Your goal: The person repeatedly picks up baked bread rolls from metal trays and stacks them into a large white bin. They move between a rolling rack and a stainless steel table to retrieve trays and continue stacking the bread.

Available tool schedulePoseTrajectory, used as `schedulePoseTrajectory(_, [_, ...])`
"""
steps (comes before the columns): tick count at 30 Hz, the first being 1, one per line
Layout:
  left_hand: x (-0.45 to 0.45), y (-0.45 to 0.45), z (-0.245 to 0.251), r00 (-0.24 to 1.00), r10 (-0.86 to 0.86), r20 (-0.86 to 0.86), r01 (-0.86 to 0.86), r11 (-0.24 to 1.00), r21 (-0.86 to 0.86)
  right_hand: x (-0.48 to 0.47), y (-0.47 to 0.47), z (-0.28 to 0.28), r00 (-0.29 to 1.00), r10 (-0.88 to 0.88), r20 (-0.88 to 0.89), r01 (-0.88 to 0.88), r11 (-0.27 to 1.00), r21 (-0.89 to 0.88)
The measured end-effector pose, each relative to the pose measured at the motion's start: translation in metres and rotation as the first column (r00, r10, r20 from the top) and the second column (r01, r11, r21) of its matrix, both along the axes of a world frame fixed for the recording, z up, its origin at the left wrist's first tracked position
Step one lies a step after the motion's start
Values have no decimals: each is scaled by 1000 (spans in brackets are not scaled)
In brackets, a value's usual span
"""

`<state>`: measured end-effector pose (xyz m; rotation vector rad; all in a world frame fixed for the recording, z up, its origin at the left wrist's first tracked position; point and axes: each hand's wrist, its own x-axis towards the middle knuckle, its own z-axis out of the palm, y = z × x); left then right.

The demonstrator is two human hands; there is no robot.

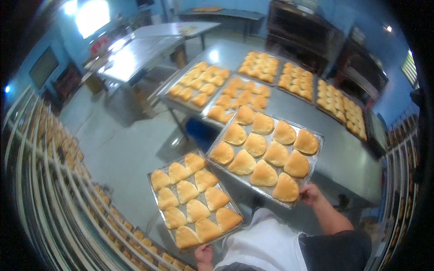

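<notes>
My left hand (pixel 204 254) grips the near edge of a metal baking tray (pixel 159 206) that bears several golden folded bread rolls (pixel 196 210). A second metal baking tray (pixel 317 159) with similar bread rolls (pixel 276 153) is held at its near right corner by my right hand (pixel 310 194). Both trays are roughly level in front of my white apron (pixel 262 244); the right one reaches towards the edge of the steel table. The far corner of the left tray lies close to the left corner of the right tray; whether they touch I cannot tell.
Several trays of rolls (pixel 200 83) stand on the steel table (pixel 342 162). A slatted metal rack (pixel 44 159) full of bread runs along my left, and another rack (pixel 401 169) stands at the far right. Beyond are a second shiny table (pixel 152 45) and dark ovens or cabinets (pixel 298 34).
</notes>
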<state>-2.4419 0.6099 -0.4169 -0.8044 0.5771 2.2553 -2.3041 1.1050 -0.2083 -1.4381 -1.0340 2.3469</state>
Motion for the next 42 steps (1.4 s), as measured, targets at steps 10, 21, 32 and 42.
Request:
schedulePoseTrajectory(10, [-419,69,-8,968,-199,-152,204,979,19,-131,-26,-93,967,-225,-120,208,969,-135])
schedulePoseTrajectory(21, [-736,159,-10,900,-417,-130,412,909,-62,-230,24,-87,780,-203,592,53,964,262])
schedulePoseTrajectory(32, [-842,193,-71,872,-326,-366,42,794,-606,-395,232,-163,672,-219,707,-580,439,687])
schedulePoseTrajectory(42, [-521,10,-115,648,-704,292,398,-14,-917,-545,322,-218,936,-28,350,-182,813,553])
